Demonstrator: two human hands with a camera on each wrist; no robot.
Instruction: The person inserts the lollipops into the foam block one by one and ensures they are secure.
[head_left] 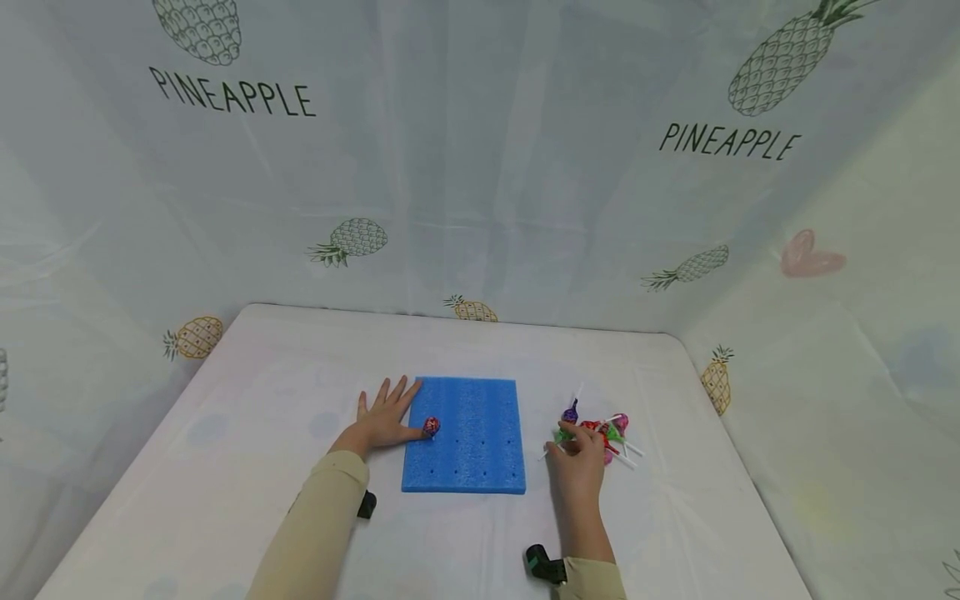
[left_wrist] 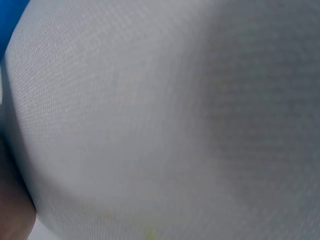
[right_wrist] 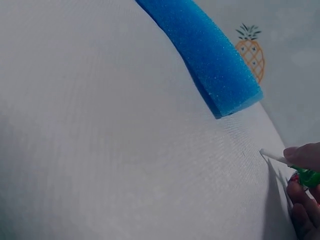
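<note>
Left hand (head_left: 382, 423) spread at left edge of blue foam block (head_left: 472, 408). Right hand (head_left: 583, 467): grip pinching green lollipop (right_wrist: 307, 176) beside other lollipops (head_left: 620, 423) on desk (head_left: 450, 550). Step: likely pick-up; next probably calls for lift toward block.

A blue foam board (head_left: 474, 417) shows rows of dark dots, a red lollipop (head_left: 431, 426) wears dark patches, a green-wrapped lollipop (right_wrist: 308, 176) has a white stick (right_wrist: 273, 156), pale yellow sleeves (head_left: 311, 521), pineapples (head_left: 199, 337) outlined in yellow or dark green on a grey-white backdrop (head_left: 480, 150).

Extending both arms (head_left: 315, 529) forward; holding left hand (head_left: 384, 423) palm-down and splayed wide; pinching with right hand (head_left: 581, 467), partly curled.
</note>
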